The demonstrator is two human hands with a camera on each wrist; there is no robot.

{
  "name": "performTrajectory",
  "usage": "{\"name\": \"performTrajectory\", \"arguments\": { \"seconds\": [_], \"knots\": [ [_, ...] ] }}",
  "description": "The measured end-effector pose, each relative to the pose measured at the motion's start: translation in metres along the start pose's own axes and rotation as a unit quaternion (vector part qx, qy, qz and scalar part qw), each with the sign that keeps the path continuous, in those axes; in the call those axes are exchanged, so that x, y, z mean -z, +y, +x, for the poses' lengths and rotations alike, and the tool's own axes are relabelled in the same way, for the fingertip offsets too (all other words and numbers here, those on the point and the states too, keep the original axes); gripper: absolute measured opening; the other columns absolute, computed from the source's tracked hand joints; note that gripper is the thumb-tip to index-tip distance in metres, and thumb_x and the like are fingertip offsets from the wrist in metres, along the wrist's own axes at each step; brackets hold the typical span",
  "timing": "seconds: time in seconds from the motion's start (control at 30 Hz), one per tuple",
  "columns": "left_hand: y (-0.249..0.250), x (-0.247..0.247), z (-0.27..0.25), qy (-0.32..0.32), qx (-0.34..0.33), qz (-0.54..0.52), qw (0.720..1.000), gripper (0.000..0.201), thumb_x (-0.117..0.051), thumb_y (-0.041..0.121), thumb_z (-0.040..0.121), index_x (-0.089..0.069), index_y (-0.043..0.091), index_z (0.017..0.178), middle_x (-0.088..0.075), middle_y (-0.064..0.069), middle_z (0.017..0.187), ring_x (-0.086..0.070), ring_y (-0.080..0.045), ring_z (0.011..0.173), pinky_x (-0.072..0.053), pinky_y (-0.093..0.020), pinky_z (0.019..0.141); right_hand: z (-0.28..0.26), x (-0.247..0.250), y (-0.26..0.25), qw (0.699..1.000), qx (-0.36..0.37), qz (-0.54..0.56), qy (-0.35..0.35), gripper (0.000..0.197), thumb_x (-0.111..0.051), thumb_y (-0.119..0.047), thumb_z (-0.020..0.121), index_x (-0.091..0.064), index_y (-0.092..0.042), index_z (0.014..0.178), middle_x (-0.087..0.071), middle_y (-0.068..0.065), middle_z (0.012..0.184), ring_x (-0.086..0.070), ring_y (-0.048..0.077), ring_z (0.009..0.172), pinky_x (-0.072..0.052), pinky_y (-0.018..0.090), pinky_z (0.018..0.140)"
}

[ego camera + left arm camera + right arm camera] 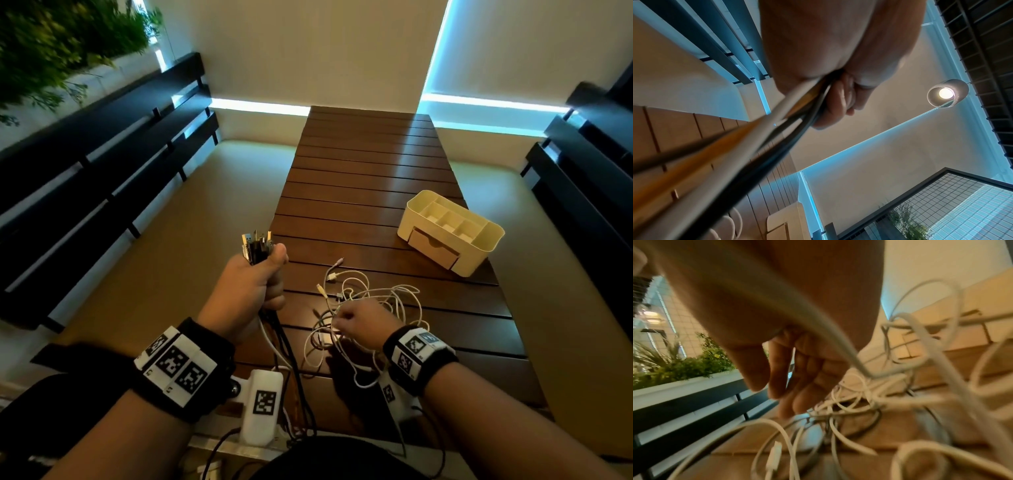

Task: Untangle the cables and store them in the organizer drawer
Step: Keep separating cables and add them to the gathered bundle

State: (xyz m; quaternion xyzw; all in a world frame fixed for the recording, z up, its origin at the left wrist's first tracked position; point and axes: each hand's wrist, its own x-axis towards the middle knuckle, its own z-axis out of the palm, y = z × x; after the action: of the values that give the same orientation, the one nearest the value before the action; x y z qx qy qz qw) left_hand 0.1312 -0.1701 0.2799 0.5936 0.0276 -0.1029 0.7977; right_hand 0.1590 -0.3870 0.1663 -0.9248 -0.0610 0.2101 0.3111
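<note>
My left hand (260,274) is raised over the table's left edge and grips a bundle of dark and white cables (270,329). Their plugs (257,245) stick up out of the fist, and the cords hang down toward me. In the left wrist view the fingers (838,100) curl round the bundle (748,154). My right hand (356,325) hovers low over a tangle of white cables (376,298) on the table, its fingers (797,386) hanging loosely into the loops (859,394) and pinching nothing. The cream organizer (479,246) stands at the far right, its drawer (433,248) closed.
The slatted wooden table (359,164) runs away from me between the two black benches, one on the left (102,154) and one on the right (582,171). Plants (68,34) stand behind the left bench. A hanging lamp (947,93) shows overhead.
</note>
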Motion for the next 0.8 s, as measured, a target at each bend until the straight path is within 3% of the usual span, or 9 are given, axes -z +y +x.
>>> {"name": "performTrajectory", "arguments": {
  "seconds": [0.1, 0.2, 0.27, 0.37, 0.47, 0.53, 0.67, 0.8],
  "knots": [
    [-0.001, 0.0, 0.008, 0.0, 0.007, 0.005, 1.0, 0.018, -0.053, 0.027, 0.096, -0.049, 0.013, 0.086, -0.023, 0.0, 0.064, -0.02, -0.01, 0.048, -0.023, -0.022, 0.043, 0.021, 0.017, -0.012, 0.986, 0.063, 0.039, 0.148, 0.012, -0.061, -0.025, 0.095, -0.071, -0.018, 0.092, -0.066, -0.006, 0.089, -0.063, 0.008, 0.08, -0.057, 0.03, 0.076],
    [-0.002, 0.002, 0.015, 0.002, 0.014, 0.001, 1.0, 0.019, -0.056, 0.029, 0.094, -0.049, 0.013, 0.084, -0.025, 0.001, 0.063, -0.021, -0.009, 0.048, -0.024, -0.021, 0.043, 0.051, 0.027, -0.008, 0.97, 0.066, 0.074, 0.221, 0.007, -0.063, -0.022, 0.093, -0.067, -0.021, 0.088, -0.062, -0.009, 0.093, -0.061, 0.007, 0.086, -0.054, 0.027, 0.076],
    [-0.003, 0.006, 0.018, 0.005, 0.015, -0.002, 1.0, 0.022, -0.059, 0.032, 0.09, -0.049, 0.013, 0.084, -0.026, 0.002, 0.062, -0.022, -0.009, 0.047, -0.025, -0.021, 0.042, 0.072, 0.028, 0.001, 0.972, 0.032, 0.054, 0.226, 0.004, -0.064, -0.022, 0.092, -0.067, -0.02, 0.093, -0.059, -0.007, 0.103, -0.059, 0.012, 0.097, -0.049, 0.026, 0.081],
    [-0.003, 0.013, 0.02, 0.015, 0.012, -0.004, 1.0, 0.026, -0.061, 0.033, 0.086, -0.046, 0.012, 0.087, -0.024, 0.002, 0.062, -0.02, -0.009, 0.047, -0.024, -0.021, 0.041, 0.096, 0.026, 0.018, 0.984, -0.049, -0.014, 0.173, 0.028, -0.061, -0.025, 0.092, -0.065, -0.019, 0.119, -0.056, 0.001, 0.124, -0.051, 0.022, 0.117, -0.044, 0.032, 0.097],
    [-0.003, 0.02, 0.022, 0.028, 0.014, -0.008, 0.999, 0.026, -0.06, 0.032, 0.086, -0.046, 0.011, 0.092, -0.022, 0.001, 0.062, -0.018, -0.009, 0.047, -0.022, -0.021, 0.041, 0.107, 0.025, 0.028, 0.984, -0.101, -0.061, 0.134, 0.039, -0.057, -0.029, 0.094, -0.057, -0.017, 0.132, -0.056, 0.007, 0.131, -0.052, 0.026, 0.121, -0.045, 0.041, 0.104],
    [-0.003, 0.023, 0.024, 0.034, 0.017, -0.006, 0.999, 0.026, -0.06, 0.032, 0.086, -0.048, 0.009, 0.091, -0.023, 0.001, 0.062, -0.019, -0.009, 0.046, -0.023, -0.02, 0.04, 0.109, 0.026, 0.03, 0.983, -0.108, -0.058, 0.136, 0.031, -0.058, -0.029, 0.095, -0.062, -0.018, 0.124, -0.061, 0.006, 0.124, -0.057, 0.024, 0.113, -0.049, 0.041, 0.099],
    [-0.004, 0.018, 0.029, 0.031, 0.025, -0.009, 0.999, 0.026, -0.061, 0.033, 0.085, -0.049, 0.01, 0.09, -0.025, 0.003, 0.06, -0.02, -0.009, 0.046, -0.022, -0.02, 0.041, 0.105, 0.03, 0.029, 0.981, -0.113, 0.003, 0.161, 0.01, -0.058, -0.028, 0.095, -0.068, -0.027, 0.091, -0.067, -0.002, 0.098, -0.064, 0.016, 0.089, -0.057, 0.039, 0.083],
    [-0.005, 0.005, 0.037, 0.024, 0.032, -0.001, 0.999, 0.022, -0.059, 0.03, 0.09, -0.05, 0.01, 0.088, -0.025, 0.004, 0.059, -0.02, -0.008, 0.045, -0.024, -0.021, 0.041, 0.09, 0.037, 0.019, 0.976, -0.079, 0.068, 0.189, 0.013, -0.06, -0.027, 0.094, -0.067, -0.028, 0.083, -0.067, -0.006, 0.09, -0.061, 0.01, 0.078, -0.049, 0.023, 0.063]
  ]
}}
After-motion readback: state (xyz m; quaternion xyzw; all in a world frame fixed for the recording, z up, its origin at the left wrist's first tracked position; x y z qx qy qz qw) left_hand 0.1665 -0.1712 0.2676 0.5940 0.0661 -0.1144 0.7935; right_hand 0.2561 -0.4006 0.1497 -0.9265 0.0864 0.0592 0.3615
